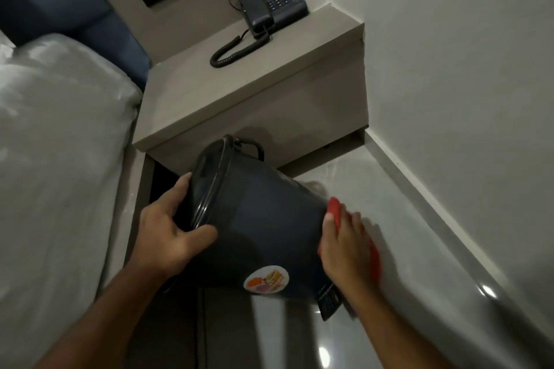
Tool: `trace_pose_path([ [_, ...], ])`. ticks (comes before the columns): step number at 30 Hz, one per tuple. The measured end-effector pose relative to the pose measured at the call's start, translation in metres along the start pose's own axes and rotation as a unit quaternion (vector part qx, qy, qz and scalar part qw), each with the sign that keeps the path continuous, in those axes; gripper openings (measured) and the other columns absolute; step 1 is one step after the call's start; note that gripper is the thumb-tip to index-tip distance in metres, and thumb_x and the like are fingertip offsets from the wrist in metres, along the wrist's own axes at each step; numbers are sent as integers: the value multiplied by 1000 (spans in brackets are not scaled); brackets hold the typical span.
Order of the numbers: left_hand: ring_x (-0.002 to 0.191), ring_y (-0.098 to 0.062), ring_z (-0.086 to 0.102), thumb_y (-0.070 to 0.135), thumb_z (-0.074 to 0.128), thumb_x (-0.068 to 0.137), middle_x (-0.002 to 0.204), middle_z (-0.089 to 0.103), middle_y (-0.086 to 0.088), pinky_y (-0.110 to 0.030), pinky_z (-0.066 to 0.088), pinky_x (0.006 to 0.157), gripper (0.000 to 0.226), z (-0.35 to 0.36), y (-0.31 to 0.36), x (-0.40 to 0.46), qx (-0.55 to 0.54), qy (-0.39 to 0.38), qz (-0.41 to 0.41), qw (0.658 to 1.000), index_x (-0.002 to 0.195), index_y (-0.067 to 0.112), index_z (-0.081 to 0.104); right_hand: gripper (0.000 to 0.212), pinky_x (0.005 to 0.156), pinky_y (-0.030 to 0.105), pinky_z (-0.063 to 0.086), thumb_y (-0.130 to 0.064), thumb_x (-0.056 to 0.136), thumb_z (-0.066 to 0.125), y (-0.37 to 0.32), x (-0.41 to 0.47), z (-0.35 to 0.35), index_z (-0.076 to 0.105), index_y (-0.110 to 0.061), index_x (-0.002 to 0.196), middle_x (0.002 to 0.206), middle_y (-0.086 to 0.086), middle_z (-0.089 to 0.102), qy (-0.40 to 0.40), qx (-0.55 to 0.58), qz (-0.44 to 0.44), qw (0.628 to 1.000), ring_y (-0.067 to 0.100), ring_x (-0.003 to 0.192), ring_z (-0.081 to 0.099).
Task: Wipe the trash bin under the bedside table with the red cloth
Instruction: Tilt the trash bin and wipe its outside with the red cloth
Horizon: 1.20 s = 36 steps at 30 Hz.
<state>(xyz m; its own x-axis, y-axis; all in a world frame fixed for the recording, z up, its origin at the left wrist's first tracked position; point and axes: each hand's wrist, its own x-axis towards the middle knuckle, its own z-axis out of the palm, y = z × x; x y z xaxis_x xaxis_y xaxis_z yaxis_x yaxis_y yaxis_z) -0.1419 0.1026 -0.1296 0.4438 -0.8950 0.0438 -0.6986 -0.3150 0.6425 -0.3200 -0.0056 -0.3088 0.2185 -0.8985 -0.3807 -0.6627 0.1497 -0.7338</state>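
A dark blue pedal trash bin (257, 228) is tipped on its side above the floor, its lid end pointing left and its base to the right. A round sticker (266, 279) shows on its side, and the foot pedal (329, 299) sticks out at the lower right. My left hand (171, 231) grips the bin at the lid rim. My right hand (344, 246) presses the red cloth (337, 211) against the bin's base end. The cloth is partly hidden under my fingers. The bin is in front of the beige bedside table (239, 99).
A dark corded telephone (272, 7) sits on the table top. A bed with white bedding (54, 159) is at the left, with a blue headboard (51, 3) behind it. A white wall (464, 69) and skirting (434, 204) run along the right. The floor (389, 323) is glossy tile.
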Motion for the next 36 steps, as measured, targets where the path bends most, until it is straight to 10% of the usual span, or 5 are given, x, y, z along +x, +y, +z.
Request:
trace_pose_path([
  [8, 113, -1, 53, 46, 69, 51, 123, 38, 37, -23, 56, 73, 112, 5, -4, -4, 24, -4, 21, 999, 153, 21, 28, 52, 102, 42, 42, -54, 102, 29, -143, 19, -29, 58, -21, 129, 123, 9, 63, -101, 217, -210, 948, 26, 113, 58],
  [13, 104, 14, 53, 45, 69, 49, 117, 42, 34, -10, 54, 68, 111, 6, 1, -7, 0, 5, 1, 1000, 151, 24, 29, 61, 106, 45, 42, -71, 80, 42, -37, 85, -23, 69, -25, 111, 123, 10, 68, -209, 94, 48, 972, 29, 110, 62],
  [22, 78, 8, 54, 33, 72, 55, 103, 48, 25, -12, 48, 60, 103, 23, 15, 9, 28, 61, -8, 998, 149, 13, 34, 57, 120, 38, 17, -59, 99, 23, -62, -44, 9, 8, -46, 153, 166, -4, 18, -17, 180, -366, 913, 16, 152, 15],
  [29, 76, 13, 40, 37, 71, 54, 89, 36, 33, -10, 37, 60, 102, 23, 27, 13, 43, 81, -40, 995, 147, 11, 39, 55, 111, 58, 35, -51, 101, 28, 25, 15, -1, 30, -28, 151, 155, 14, 36, -6, 139, -44, 989, 37, 142, 35],
  [36, 66, 3, 48, 22, 82, 68, 75, 43, 22, -19, 43, 59, 68, 43, 47, 21, 100, 116, -48, 987, 126, 2, 53, 61, 119, 36, 20, -61, 98, 24, -44, -78, -2, -6, -53, 151, 167, -11, 0, -83, 212, -351, 908, 14, 153, 9],
])
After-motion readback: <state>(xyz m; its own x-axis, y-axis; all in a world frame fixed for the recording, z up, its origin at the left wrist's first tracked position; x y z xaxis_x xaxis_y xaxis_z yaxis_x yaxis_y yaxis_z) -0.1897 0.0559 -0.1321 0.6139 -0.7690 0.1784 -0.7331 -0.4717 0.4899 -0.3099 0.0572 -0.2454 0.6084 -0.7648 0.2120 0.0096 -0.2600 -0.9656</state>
